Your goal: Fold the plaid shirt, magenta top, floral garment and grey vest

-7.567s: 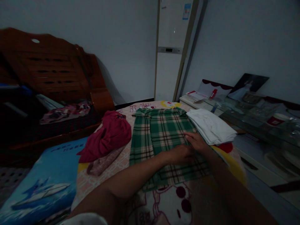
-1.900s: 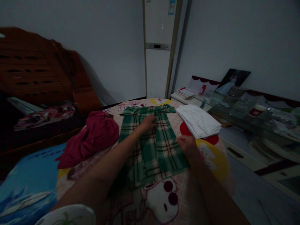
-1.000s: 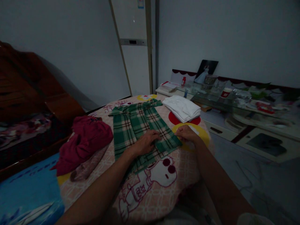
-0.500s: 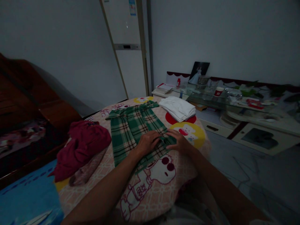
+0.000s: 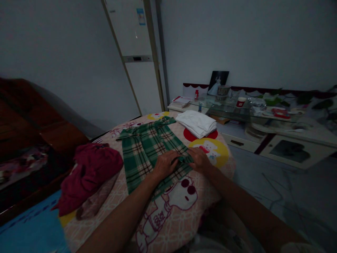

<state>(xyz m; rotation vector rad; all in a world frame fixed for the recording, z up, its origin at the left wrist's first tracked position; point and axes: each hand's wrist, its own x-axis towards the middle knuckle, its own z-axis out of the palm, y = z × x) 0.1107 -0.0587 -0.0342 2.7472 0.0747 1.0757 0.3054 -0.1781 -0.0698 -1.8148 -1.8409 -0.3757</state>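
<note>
A green plaid garment (image 5: 139, 154) lies spread on a pink patterned cloth (image 5: 181, 225) that covers a round table. My left hand (image 5: 166, 163) rests on the garment's right part, its fingers curled and pinching the fabric. Just to the right, my right hand (image 5: 199, 160) grips the same garment's edge between thumb and fingers. A small fold of the plaid shows between both hands. Beyond them lies a folded white cloth (image 5: 197, 123). On the table's left side is a crumpled dark red garment (image 5: 89, 175).
At the right stands a low cabinet (image 5: 286, 151) with a glass shelf, a paper cup (image 5: 240, 102) and a photo (image 5: 218, 82). A tall white appliance (image 5: 143, 84) is behind the table. A wooden bench (image 5: 23, 112) stands at the left.
My right hand's fingers have closed from a spread pose onto the plaid edge. My left hand has stayed nearly in place. The camera view has shifted slightly.
</note>
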